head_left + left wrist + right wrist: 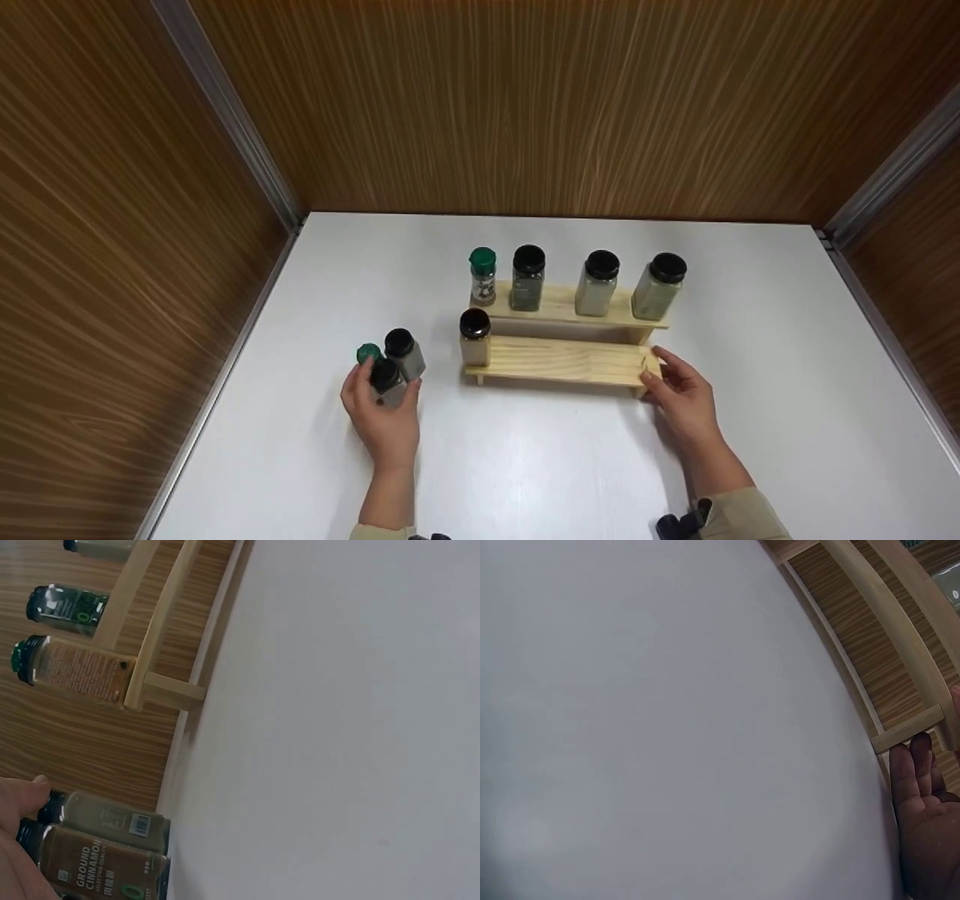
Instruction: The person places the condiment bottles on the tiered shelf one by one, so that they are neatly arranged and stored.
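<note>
My left hand (386,424) holds a black-capped spice jar (388,385), thumb on its right side and fingers on its left. The left wrist view reads "ground cinnamon" on the label of this brown jar (101,862). Close behind it stands a second black-capped jar (409,360), and a green cap (367,352) shows by my fingertips, its jar mostly hidden. A two-step wooden spice rack (562,361) stands on the right. My right hand (684,397) grips the right end of its lower step, thumb on top; in the right wrist view its fingers (904,772) are beside the rack's leg.
On the upper step are a green-capped shaker (484,277) and three black-capped jars, the rightmost jar (658,289) leaning. One jar (475,341) sits at the lower step's left end. The white table (525,465) is bounded by wood-grain panels (510,112) at the back and sides.
</note>
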`<state>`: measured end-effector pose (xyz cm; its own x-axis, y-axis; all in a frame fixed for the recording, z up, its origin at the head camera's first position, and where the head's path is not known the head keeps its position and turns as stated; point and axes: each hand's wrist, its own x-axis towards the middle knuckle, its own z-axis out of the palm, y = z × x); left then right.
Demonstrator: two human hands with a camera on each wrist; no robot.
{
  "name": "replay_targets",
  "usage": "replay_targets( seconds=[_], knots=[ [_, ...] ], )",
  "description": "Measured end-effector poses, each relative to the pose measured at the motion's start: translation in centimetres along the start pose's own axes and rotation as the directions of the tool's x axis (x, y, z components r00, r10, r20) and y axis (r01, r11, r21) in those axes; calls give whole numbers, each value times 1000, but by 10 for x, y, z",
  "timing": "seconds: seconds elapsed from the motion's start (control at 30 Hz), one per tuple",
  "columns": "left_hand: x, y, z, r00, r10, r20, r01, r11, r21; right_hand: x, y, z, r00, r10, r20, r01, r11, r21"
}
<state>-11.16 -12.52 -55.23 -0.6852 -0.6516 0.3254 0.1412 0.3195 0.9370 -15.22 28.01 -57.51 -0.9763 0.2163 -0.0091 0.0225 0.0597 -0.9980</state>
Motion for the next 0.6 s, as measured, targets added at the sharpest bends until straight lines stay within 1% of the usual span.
replay_targets(
  seconds=[0.17,0.33,0.5,0.6],
  knots=[
    [2,1,0,1000,-25,-5,25,999,27,0,0,0,1000,-5,-3,5,1000,-15],
    [3,2,-1,998,-63,-7,63,998,16,-1,0,0,1000,21,-10,-21,1000,-13],
    [2,1,0,999,-52,-16,53,998,19,0,-2,0,999,37,-10,-37,999,-13],
    [0,2,-1,998,-59,-2,59,998,25,0,-2,1,999,41,-8,-41,999,-13]
  ],
)
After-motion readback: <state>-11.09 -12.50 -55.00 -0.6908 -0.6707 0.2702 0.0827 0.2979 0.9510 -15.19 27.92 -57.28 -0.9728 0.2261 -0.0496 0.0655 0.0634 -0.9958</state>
